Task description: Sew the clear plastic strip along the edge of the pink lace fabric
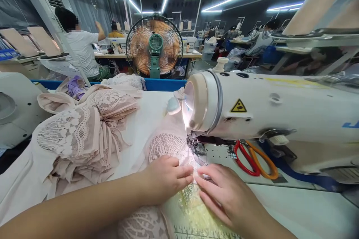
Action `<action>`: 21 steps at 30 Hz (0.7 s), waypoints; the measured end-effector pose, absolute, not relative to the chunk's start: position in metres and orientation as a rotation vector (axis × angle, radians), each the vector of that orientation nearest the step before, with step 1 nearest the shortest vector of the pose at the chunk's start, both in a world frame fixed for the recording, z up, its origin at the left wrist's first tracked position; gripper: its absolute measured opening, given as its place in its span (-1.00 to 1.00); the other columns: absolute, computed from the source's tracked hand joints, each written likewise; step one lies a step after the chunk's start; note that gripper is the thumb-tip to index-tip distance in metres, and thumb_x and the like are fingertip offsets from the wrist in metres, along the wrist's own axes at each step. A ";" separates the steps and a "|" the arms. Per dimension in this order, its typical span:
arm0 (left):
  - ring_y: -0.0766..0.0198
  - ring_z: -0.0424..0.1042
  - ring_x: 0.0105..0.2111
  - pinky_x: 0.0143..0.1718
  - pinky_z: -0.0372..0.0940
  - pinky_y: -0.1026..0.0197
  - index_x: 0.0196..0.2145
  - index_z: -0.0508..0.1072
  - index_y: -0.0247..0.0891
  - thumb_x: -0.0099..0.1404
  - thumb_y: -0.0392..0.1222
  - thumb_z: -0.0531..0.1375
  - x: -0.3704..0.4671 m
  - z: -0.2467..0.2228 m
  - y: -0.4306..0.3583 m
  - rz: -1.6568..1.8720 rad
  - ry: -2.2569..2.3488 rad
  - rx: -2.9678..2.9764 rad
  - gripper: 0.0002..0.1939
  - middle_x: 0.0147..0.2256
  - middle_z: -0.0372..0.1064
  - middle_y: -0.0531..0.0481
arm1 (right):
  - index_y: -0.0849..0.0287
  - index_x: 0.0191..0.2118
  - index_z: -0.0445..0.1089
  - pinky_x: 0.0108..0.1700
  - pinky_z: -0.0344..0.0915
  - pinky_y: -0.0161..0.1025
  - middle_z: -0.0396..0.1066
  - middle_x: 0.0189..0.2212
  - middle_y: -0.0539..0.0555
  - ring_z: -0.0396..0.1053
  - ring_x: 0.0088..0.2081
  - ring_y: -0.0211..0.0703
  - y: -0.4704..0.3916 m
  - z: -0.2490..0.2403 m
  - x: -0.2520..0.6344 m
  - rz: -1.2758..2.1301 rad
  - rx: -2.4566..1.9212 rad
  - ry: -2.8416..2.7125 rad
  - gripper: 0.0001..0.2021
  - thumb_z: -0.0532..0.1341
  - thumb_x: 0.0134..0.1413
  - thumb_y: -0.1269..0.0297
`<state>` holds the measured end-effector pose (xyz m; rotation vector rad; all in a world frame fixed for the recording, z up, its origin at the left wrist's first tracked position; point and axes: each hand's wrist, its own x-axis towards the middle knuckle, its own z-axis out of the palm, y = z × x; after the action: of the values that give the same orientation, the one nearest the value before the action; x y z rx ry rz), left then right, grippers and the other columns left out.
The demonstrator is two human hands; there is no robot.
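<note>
lace piece [165, 147] at sewing machine [252, 101], likely mid-seam | lace stack [75, 134]: sewn/unsewn unclear | left hand [161, 179] + right hand [228, 194] at fabric, grip closure can't tell

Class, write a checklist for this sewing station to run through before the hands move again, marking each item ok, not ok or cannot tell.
1. Left hand resting on the lace piece: ok.
2. Fingertips of the left hand and right hand out from under the needle area: ok, though close in front of it.
3. Light at the sewing machine head on: ok.
4. Sewing surface free of loose tools: not ok, scissors lie right of the needle area.
5. Needle raised: cannot tell, too small and glary.
</note>
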<state>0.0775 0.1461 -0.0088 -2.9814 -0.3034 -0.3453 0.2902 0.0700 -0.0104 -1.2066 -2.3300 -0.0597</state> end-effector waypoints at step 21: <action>0.18 0.33 -0.11 0.02 0.15 0.07 -0.06 0.41 -0.30 0.40 -0.31 -0.03 0.085 0.000 0.179 -0.421 -0.059 -3.009 -0.72 -0.06 0.41 -0.11 | 0.15 -0.13 0.45 -0.03 0.38 0.02 0.39 -0.13 0.20 0.27 0.04 0.11 0.074 -0.025 0.290 -0.182 -1.377 -2.214 -0.77 0.12 0.12 0.34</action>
<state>0.0850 0.1789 0.0003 -3.0088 -0.0590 -0.4211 0.2898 0.0742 -0.0250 -1.3768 -2.2140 -0.1816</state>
